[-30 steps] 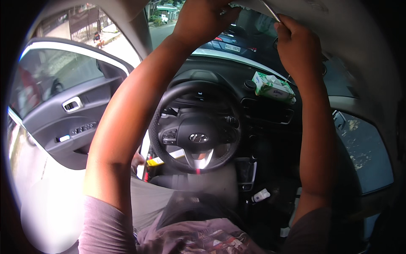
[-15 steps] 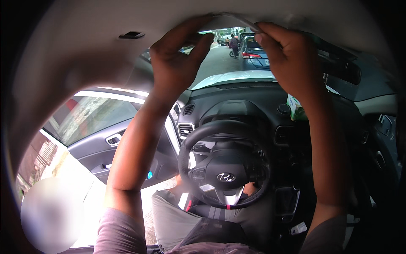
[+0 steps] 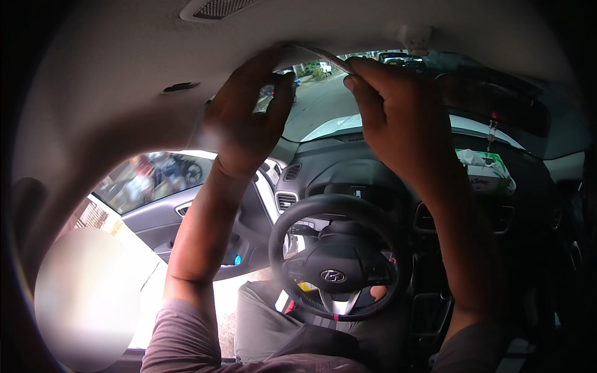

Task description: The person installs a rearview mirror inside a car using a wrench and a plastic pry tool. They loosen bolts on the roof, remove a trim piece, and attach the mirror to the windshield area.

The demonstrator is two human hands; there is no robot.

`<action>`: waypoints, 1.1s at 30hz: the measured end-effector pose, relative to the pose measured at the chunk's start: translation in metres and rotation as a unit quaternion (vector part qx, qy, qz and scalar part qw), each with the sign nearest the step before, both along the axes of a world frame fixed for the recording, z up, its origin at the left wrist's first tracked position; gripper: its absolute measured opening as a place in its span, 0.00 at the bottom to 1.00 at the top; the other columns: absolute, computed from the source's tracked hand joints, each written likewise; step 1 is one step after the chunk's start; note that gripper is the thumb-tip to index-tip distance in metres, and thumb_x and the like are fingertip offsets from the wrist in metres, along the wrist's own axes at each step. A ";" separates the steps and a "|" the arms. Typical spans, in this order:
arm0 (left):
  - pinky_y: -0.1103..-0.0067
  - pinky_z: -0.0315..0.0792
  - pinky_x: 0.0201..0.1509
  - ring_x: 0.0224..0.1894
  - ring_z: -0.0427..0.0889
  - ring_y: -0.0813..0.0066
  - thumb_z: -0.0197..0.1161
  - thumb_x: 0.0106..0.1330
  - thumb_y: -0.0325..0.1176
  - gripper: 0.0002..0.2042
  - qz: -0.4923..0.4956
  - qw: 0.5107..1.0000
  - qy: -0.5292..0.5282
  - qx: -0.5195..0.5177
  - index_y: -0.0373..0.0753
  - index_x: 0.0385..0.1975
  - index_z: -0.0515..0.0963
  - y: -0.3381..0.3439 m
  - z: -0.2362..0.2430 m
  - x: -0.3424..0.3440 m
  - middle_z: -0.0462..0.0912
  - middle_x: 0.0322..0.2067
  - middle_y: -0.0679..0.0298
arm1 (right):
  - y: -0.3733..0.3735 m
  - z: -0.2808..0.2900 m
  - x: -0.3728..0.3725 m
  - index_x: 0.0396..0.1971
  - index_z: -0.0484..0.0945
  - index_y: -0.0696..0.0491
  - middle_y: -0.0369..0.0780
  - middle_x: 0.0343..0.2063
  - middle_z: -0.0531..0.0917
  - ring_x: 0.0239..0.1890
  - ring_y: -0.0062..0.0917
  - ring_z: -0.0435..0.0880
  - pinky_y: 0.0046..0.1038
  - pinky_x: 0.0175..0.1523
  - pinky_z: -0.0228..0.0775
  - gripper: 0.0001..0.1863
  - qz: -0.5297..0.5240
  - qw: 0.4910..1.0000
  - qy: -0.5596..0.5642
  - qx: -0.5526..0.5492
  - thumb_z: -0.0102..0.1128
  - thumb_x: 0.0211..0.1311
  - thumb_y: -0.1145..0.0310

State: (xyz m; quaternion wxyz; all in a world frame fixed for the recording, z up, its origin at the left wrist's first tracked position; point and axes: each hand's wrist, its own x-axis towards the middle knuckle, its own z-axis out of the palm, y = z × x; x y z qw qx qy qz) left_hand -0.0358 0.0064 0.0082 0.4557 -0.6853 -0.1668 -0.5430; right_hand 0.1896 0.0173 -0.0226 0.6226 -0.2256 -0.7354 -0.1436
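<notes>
Up at the top of the windshield, my right hand [image 3: 398,109] pinches the near end of a thin, pale, curved strip [image 3: 324,57] between thumb and forefinger. The strip arches left along the roof lining's front edge toward my left hand [image 3: 245,118]. That hand is raised with its thumb apart from its fingers; the fingers reach to the strip's far end, where shade hides their exact contact. Below both arms is a black steering wheel [image 3: 336,200] with a silver emblem.
The driver's door [image 3: 146,227] stands open at left, with a blurred motorcycle beyond its window. A tissue box [image 3: 491,177] lies on the dashboard, right of my right forearm. The rear-view mirror [image 3: 497,105] hangs at upper right. Roof lining [image 3: 137,56] spans overhead.
The view has tilted up and shifted, showing more roof and the tissue box. Both hands stay at the strip, now lower and slightly left in the picture.
</notes>
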 end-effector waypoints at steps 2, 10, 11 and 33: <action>0.77 0.83 0.45 0.37 0.91 0.71 0.76 0.57 0.21 0.20 0.034 0.999 0.036 0.014 0.40 0.52 0.87 0.000 0.006 0.000 0.91 0.39 0.60 | 0.002 0.004 0.001 0.34 0.84 0.56 0.48 0.23 0.84 0.26 0.43 0.87 0.39 0.34 0.77 0.06 0.032 0.999 -0.003 -0.028 0.64 0.69 0.69; 0.78 0.83 0.43 0.35 0.91 0.72 0.76 0.58 0.21 0.18 0.009 0.999 0.046 -0.012 0.38 0.49 0.87 -0.005 0.012 -0.005 0.91 0.37 0.61 | 0.023 -0.014 -0.015 0.34 0.84 0.55 0.47 0.19 0.80 0.19 0.36 0.81 0.35 0.28 0.69 0.07 0.192 0.974 0.073 -0.101 0.63 0.71 0.68; 0.77 0.83 0.43 0.35 0.91 0.72 0.77 0.58 0.22 0.17 0.000 0.999 0.046 -0.019 0.39 0.48 0.87 -0.005 0.013 -0.005 0.91 0.37 0.62 | 0.028 -0.015 -0.017 0.34 0.84 0.55 0.47 0.19 0.81 0.20 0.36 0.82 0.35 0.28 0.69 0.07 0.209 0.970 0.083 -0.091 0.63 0.71 0.68; 0.79 0.82 0.40 0.34 0.91 0.75 0.79 0.58 0.25 0.12 -0.019 1.000 -0.001 0.018 0.39 0.42 0.88 0.016 0.009 -0.008 0.92 0.34 0.64 | 0.026 -0.004 -0.005 0.33 0.85 0.52 0.45 0.21 0.83 0.24 0.40 0.86 0.37 0.32 0.76 0.08 0.089 0.994 0.060 -0.022 0.64 0.70 0.65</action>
